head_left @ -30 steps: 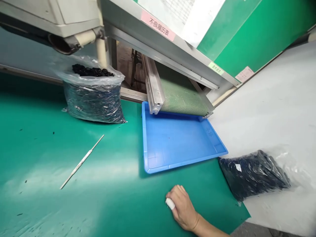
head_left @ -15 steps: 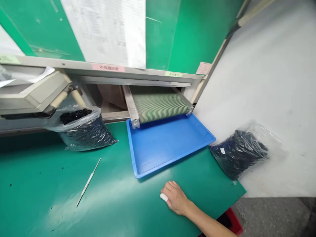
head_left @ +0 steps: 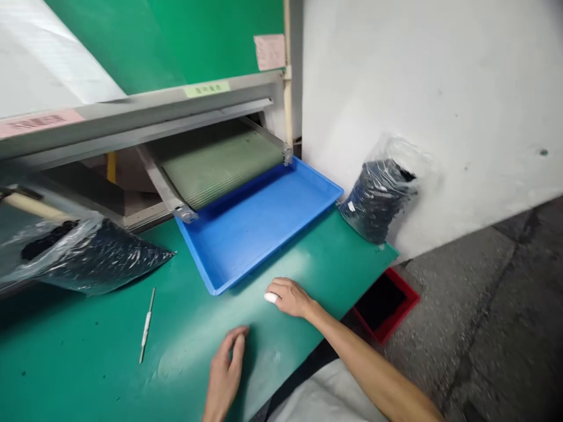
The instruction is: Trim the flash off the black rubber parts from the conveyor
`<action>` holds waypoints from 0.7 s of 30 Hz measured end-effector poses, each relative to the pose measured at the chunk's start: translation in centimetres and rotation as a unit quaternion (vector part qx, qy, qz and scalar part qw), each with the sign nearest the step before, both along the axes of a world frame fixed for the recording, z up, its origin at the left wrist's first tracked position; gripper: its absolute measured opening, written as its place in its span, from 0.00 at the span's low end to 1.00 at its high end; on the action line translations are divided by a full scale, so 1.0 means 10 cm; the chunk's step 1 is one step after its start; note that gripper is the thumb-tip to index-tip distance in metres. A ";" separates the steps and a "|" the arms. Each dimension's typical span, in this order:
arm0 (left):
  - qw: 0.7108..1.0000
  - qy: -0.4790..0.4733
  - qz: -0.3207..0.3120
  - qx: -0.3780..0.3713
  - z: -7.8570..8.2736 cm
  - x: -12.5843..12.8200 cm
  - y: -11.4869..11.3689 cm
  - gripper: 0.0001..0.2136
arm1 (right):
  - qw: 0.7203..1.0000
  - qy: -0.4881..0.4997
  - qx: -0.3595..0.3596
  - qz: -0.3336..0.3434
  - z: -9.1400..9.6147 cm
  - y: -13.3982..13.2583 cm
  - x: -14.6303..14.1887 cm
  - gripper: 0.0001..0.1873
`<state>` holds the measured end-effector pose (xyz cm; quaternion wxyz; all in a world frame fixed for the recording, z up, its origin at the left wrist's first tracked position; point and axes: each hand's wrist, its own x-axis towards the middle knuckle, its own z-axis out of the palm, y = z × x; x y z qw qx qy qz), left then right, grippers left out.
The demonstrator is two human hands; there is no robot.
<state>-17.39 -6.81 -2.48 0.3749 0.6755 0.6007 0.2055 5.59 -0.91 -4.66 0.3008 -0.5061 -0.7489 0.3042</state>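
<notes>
My right hand [head_left: 288, 297] rests on the green table just in front of the blue tray [head_left: 259, 220]. Its fingers are curled in, a white wrap covers one digit, and nothing shows in its grasp. Lower and to the left, my left hand [head_left: 226, 366] is at the table's surface, fingers loosely bent, a gap between thumb and forefinger, nothing held. A thin white-handled tool [head_left: 146, 328] lies on the table left of it. The tray's bottom is bare, and its far side sits under the end of a green conveyor belt [head_left: 220, 167].
A clear bag of black parts [head_left: 105, 252] leans at the left, its mouth open. Another bag of black parts [head_left: 376, 196] stands at the table's right corner against a white panel [head_left: 440, 105]. Below that corner, a red bin [head_left: 402, 308] with black contents sits on the floor.
The view has swung right and down. My left hand has come into sight at the bottom. My right hand stays on the table near the tray, still curled.
</notes>
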 end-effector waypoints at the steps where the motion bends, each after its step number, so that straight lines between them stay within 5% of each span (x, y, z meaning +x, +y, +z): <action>1: 1.000 0.005 0.006 0.029 -0.06 0.06 0.10 0.19 | 0.999 0.030 -0.014 -0.023 0.05 -0.09 0.02 0.10; 6: 0.976 0.082 -0.082 0.182 -0.29 0.24 0.21 0.16 | 0.978 0.150 -0.119 -0.082 0.13 -1.06 0.37 0.10; 8: 0.963 0.108 -0.130 0.212 -0.31 0.24 0.22 0.15 | 0.933 0.173 -0.296 -0.106 -0.02 -1.63 0.58 0.11; 14: 0.936 0.147 -0.177 0.266 -0.27 0.29 0.28 0.13 | 0.805 0.006 -0.470 -0.362 -1.04 -3.07 1.00 0.20; 17: 0.925 0.161 -0.202 0.280 -0.24 0.33 0.30 0.12 | 0.758 -0.067 -0.529 -0.377 -1.53 -3.42 0.92 0.24; 21: 0.895 0.169 -0.271 0.311 -0.25 0.37 0.33 0.11 | 0.733 -0.122 -0.568 -0.354 -1.98 -3.57 0.87 0.27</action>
